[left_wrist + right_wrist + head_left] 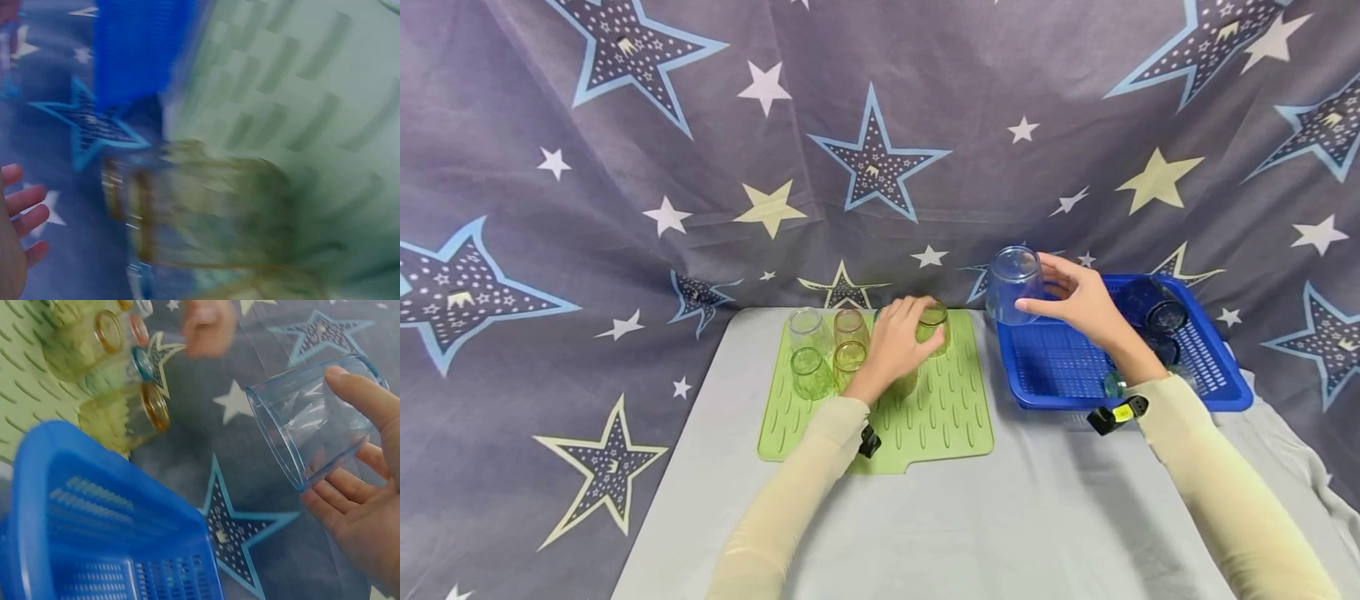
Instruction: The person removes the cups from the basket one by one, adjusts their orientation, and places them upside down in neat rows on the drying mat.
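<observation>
Blue-tinted glass (1011, 287), gripped by right hand (1078, 300), hung near left end of blue basket (1052, 371); step looked like transfer from basket to green mat (951, 421). Left hand (895, 346), fingers loose and apparently holding nothing, hovered over mat's glasses (122, 419). Next move likely called for carry across to mat, left hand kept clear. Left hand hid some glasses; right wrist partly covered basket's glassware (1167, 317); left-wrist view blurred.
</observation>
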Demonstrator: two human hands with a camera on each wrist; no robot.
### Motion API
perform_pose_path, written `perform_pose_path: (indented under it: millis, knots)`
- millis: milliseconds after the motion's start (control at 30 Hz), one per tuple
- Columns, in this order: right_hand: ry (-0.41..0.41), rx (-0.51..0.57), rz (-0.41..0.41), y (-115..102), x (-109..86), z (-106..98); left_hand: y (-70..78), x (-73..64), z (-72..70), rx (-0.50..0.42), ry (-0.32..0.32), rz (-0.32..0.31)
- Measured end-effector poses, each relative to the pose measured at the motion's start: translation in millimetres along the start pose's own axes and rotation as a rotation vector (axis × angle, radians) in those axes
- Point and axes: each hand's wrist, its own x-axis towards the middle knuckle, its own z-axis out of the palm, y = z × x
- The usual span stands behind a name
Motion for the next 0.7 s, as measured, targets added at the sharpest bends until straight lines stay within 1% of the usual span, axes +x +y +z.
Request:
perform_pose_path:
  millis: [67, 133, 200, 267, 367, 467, 567, 700]
  knots:
    - [-0.006, 0.003, 0.006, -1, -2.0, 6, 9.5, 8.4, -8.3, -0.059, 0.074, 0.009]
    - [-0.021, -0.001, 0.012, -1, -4.3, 12, 20.9, 16.2, -17.0, -0.102, 0.117, 0.011]
    - [-0.035, -0.008, 0.023, -1, -6.7, 17, 33.2, 23.3, -25.2, -0.139, 0.132, 0.01]
    - [-0.052, -0.011, 0.025, -1, -8.8, 23, 44.8, 29.5, -31.1, -0.165, 0.129, 0.009]
    - [-0.067, -0.003, 0.016, 2, -10.6, 31, 59.2, 37.6, -36.0, -0.18, 0.119, 0.02]
    - [-0.076, 0.006, -0.007, 5, -11.9, 38, 70.0, 44.7, -37.3, -0.167, 0.093, 0.028]
    - [-0.085, 0.012, -0.032, 7, -13.3, 45, 78.5, 50.7, -36.6, -0.118, 0.043, 0.026]
    - [-0.099, 0.016, -0.072, 9, -14.9, 52, 86.2, 56.1, -33.1, -0.041, -0.046, 0.003]
